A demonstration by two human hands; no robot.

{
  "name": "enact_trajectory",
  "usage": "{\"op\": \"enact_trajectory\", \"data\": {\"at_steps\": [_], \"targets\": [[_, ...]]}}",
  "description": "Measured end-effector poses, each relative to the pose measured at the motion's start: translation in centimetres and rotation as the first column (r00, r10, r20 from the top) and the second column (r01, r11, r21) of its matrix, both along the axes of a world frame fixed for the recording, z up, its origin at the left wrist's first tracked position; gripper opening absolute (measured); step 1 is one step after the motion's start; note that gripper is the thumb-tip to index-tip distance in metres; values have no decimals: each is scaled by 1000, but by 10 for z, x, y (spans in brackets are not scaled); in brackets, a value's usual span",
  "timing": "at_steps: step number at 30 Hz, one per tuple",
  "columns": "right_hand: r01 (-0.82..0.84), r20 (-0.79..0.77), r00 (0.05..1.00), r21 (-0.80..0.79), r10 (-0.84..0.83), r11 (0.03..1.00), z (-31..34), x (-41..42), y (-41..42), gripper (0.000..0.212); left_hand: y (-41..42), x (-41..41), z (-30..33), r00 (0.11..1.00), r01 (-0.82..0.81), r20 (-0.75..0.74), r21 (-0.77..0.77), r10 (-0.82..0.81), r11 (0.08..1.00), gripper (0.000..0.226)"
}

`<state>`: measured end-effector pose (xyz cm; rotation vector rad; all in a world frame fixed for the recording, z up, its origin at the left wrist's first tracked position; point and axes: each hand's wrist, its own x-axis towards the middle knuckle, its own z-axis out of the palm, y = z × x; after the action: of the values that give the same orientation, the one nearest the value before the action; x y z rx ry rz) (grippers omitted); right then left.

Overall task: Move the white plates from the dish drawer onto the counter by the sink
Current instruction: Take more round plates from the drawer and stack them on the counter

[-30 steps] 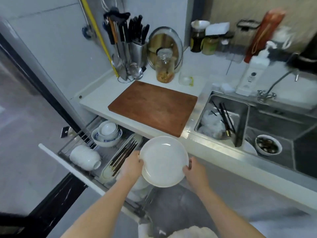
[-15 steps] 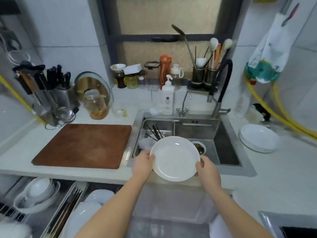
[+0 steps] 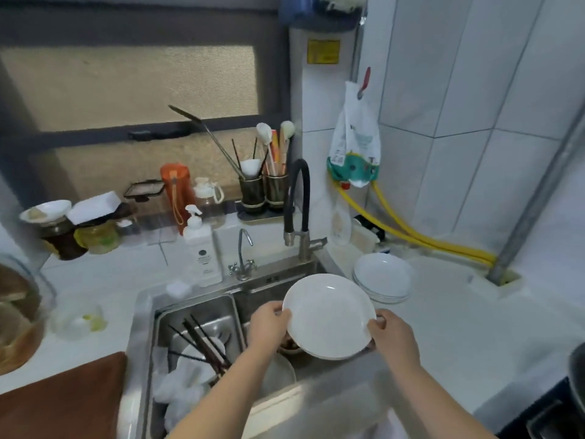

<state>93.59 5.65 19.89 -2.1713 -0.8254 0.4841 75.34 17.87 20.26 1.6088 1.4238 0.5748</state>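
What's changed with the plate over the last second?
The white plate has gone from above the open dish drawer, rightward over the sink, and now nears the stack of plates on the counter. The left hand and right hand grip its rim as before. The stack hasn't moved.

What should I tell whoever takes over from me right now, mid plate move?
Left hand and right hand each grip an opposite rim of one white plate, held over the sink.
A stack of white plates already sits on the counter right of the sink.
Left: set this plate on the stack. The dish drawer is out of view, so check it for more plates.
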Motion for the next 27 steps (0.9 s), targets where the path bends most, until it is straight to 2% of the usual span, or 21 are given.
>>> {"op": "enact_trajectory", "data": {"at_steps": [9, 15, 22, 27], "targets": [[155, -46, 987, -6, -156, 988, 4, 50, 24, 22, 47, 67, 0, 982, 184, 63, -94, -179, 978, 28], [215, -76, 974, 6, -214, 977, -7, 100, 43, 21, 75, 125, -11, 967, 249, 94, -186, -235, 950, 39], [222, -129, 966, -19, -223, 975, -31, 186, 82, 24, 116, 207, -32, 969, 238, 132, -297, -208, 925, 44], [203, -119, 971, -58, -209, 977, -49, 236, 108, 21, 137, 254, -52, 977, 210, 108, -340, -184, 917, 47]]}}
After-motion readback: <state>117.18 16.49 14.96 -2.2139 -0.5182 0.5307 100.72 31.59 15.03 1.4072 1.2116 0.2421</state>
